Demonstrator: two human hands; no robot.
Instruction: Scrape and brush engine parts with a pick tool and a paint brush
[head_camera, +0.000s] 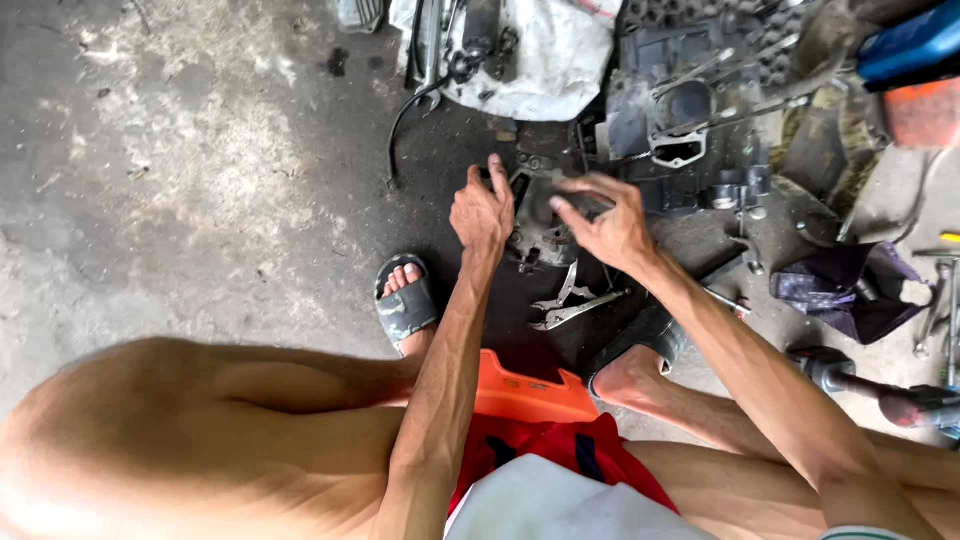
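Observation:
A dark, greasy metal engine cover (540, 222) lies on the oil-stained concrete floor in front of me. My left hand (482, 208) rests on its left edge, fingers curled around the rim. My right hand (604, 222) reaches over its right side, fingers bent and touching the top. Whether either hand grips the part firmly is unclear. Silver pliers (568, 305) lie on the floor just below the cover, between my feet.
A large dirty engine block (690, 120) sits beyond the cover. A white cloth with tools (530, 50) lies at top centre. A dark rag (850, 290), loose wrenches (940, 300), a blue and orange container (915, 70) and an orange stool (525, 390) are around me.

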